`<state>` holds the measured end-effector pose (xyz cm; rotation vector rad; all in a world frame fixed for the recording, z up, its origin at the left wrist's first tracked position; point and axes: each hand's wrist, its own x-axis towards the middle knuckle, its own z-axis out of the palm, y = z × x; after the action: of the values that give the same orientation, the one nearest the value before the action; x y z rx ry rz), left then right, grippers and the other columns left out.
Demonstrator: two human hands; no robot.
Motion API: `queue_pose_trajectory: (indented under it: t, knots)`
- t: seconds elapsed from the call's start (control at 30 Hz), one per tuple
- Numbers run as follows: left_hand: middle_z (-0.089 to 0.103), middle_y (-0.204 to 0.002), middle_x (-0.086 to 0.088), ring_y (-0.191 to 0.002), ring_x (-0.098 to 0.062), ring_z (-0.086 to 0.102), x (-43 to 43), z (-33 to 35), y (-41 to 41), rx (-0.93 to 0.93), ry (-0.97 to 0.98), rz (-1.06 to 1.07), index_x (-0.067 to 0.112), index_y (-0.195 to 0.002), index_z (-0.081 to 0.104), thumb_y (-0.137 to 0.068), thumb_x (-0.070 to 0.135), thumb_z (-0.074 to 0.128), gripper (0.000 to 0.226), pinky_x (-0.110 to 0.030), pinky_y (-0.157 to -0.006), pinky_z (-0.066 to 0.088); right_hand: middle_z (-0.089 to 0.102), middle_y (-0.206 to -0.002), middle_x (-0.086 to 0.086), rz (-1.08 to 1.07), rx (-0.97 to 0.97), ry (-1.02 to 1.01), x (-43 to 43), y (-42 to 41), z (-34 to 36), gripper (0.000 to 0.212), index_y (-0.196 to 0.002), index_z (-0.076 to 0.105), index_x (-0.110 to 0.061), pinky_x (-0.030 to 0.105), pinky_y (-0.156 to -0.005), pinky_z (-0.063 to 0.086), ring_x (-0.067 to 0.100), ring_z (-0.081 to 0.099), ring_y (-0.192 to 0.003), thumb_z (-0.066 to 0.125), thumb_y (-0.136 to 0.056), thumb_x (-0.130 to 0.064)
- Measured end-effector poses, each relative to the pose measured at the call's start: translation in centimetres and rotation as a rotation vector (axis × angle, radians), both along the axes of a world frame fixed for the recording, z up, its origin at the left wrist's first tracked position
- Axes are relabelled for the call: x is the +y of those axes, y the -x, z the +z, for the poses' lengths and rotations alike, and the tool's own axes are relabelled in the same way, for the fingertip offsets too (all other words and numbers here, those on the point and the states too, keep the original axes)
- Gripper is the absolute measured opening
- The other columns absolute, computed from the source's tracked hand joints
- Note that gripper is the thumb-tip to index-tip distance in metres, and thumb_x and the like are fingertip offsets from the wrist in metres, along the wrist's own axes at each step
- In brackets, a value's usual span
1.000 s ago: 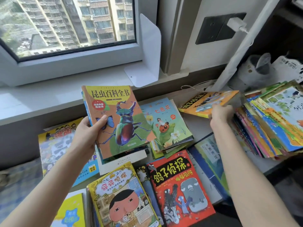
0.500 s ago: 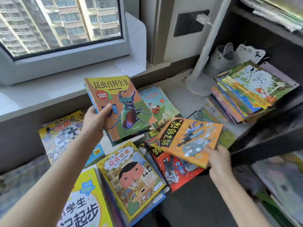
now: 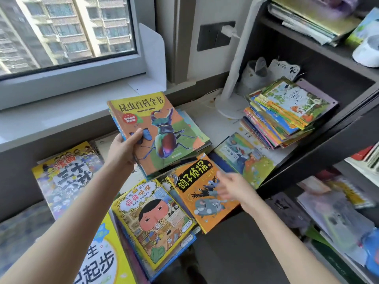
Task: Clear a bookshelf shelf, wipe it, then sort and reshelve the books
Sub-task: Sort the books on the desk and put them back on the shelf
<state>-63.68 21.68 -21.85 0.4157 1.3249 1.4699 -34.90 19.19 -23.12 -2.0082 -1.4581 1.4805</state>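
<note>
My left hand (image 3: 123,149) grips a small stack of books by its lower left corner, held above the desk; the top one is the beetle book (image 3: 158,132). An orange detective book (image 3: 200,193) lies flat on the pile below. My right hand (image 3: 233,188) hovers over its right edge, blurred, fingers spread and holding nothing. To the left of the orange book lies a yellow cartoon-face book (image 3: 152,220). A tall stack of thin picture books (image 3: 285,111) sits on the dark bookshelf's shelf board (image 3: 320,144) at the right.
More books cover the desk: a yellow comic book (image 3: 65,177) at left, a green picture book (image 3: 246,158) near the shelf. A white lamp base (image 3: 229,105) and a white bookend (image 3: 151,58) stand by the window sill. Lower shelves hold more books.
My right hand carried the orange book from the right-hand stack, laid it on the pile in front of me and let go. My left hand kept its stack raised.
</note>
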Motion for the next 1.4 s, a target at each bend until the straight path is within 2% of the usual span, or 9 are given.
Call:
queue_pose_trajectory:
  t: [0.2,0.3,0.47,0.67,0.83,1.0,1.2,1.3,1.4]
  knots:
    - [0.067,-0.113,-0.013,-0.082,-0.019,0.068,3.3,0.1,-4.0,-0.129,0.034,-0.011,0.003,-0.128,0.051,-0.091,0.017,0.063,0.041,-0.039,-0.077,0.058,0.064,-0.11,0.022,-0.473,0.917,0.19,5.8,4.5,3.1,0.05,-0.116,0.06,-0.004,0.051,-0.098,0.048,0.037,0.063,-0.099,0.069,-0.081,-0.039]
    - [0.07,-0.102,-0.008,-0.075,-0.017,0.069,5.8,-0.2,-7.3,-0.157,0.053,-0.054,0.007,-0.121,0.051,-0.091,0.018,0.064,0.035,-0.036,-0.065,0.059,0.068,-0.113,0.017,-0.732,0.833,-0.028,8.9,5.0,3.0,0.049,-0.117,0.064,-0.007,0.053,-0.088,0.054,0.035,0.067,-0.099,0.077,-0.078,-0.035]
    - [0.069,-0.096,-0.005,-0.074,-0.018,0.066,10.9,-0.6,-11.4,-0.216,0.126,-0.178,0.011,-0.118,0.052,-0.09,0.022,0.064,0.032,-0.039,-0.07,0.055,0.062,-0.122,0.003,-0.875,0.749,-0.266,13.8,2.2,2.1,0.104,-0.125,0.056,-0.023,0.05,-0.09,0.053,0.029,0.062,-0.109,0.084,-0.036,-0.071]
    - [0.067,-0.084,-0.006,-0.065,-0.017,0.064,15.8,-1.6,-14.5,-0.049,0.299,-0.375,0.009,-0.106,0.057,-0.09,0.021,0.065,0.021,-0.03,-0.06,0.057,0.049,-0.118,0.002,-1.026,0.535,-0.349,19.0,-0.8,-0.5,0.049,-0.132,0.044,-0.01,0.027,-0.091,0.037,0.016,0.048,-0.103,0.063,-0.088,0.002]
    - [0.065,-0.088,-0.01,-0.054,-0.016,0.065,18.1,-2.9,-14.8,-0.021,0.347,-0.451,-0.002,-0.112,0.055,-0.09,0.001,0.058,0.023,-0.027,-0.059,0.058,0.052,-0.134,0.012,-1.113,0.441,-0.229,23.4,-1.5,-3.4,0.051,-0.133,0.046,0.002,0.034,-0.093,0.042,0.024,0.054,-0.108,0.061,-0.085,0.01]
    - [0.059,-0.119,-0.019,-0.087,-0.027,0.064,19.6,-3.9,-12.9,0.048,0.356,-0.489,0.003,-0.124,0.049,-0.093,0.003,0.055,0.031,-0.035,-0.074,0.059,0.031,-0.154,0.012,-1.11,0.428,-0.202,26.8,-1.1,-5.6,0.07,-0.147,0.032,-0.007,0.042,-0.111,0.033,0.029,0.039,-0.136,0.062,-0.086,0.008]
    - [0.067,-0.106,-0.014,-0.094,-0.028,0.065,20.0,-4.1,-10.9,0.139,0.34,-0.478,0.011,-0.098,0.061,-0.094,0.004,0.053,0.012,-0.039,-0.082,0.057,0.035,-0.152,0.008,-0.94,0.389,-0.209,29.2,-0.5,-7.6,0.07,-0.149,0.029,-0.011,0.033,-0.106,0.034,0.024,0.042,-0.131,0.053,-0.088,0.015]
    - [0.068,-0.105,-0.013,-0.091,-0.025,0.066,19.7,-4.3,-10.3,0.142,0.334,-0.455,0.008,-0.102,0.061,-0.094,0.004,0.054,0.011,-0.035,-0.078,0.057,0.024,-0.157,0.009,-0.786,0.259,-0.131,29.7,-0.3,-8.2,0.07,-0.152,0.018,-0.011,0.033,-0.112,0.026,0.023,0.032,-0.14,0.042,-0.092,0.014]
    - [0.067,-0.107,-0.014,-0.092,-0.026,0.065,19.4,-4.2,-10.2,0.138,0.333,-0.44,0.004,-0.11,0.06,-0.096,0.003,0.052,0.017,-0.035,-0.078,0.056,0.049,-0.141,0.016,-0.534,-0.076,-0.143,29.1,-0.6,-7.6,0.051,-0.138,0.042,-0.005,0.035,-0.094,0.045,0.031,0.051,-0.124,0.047,-0.088,0.007]
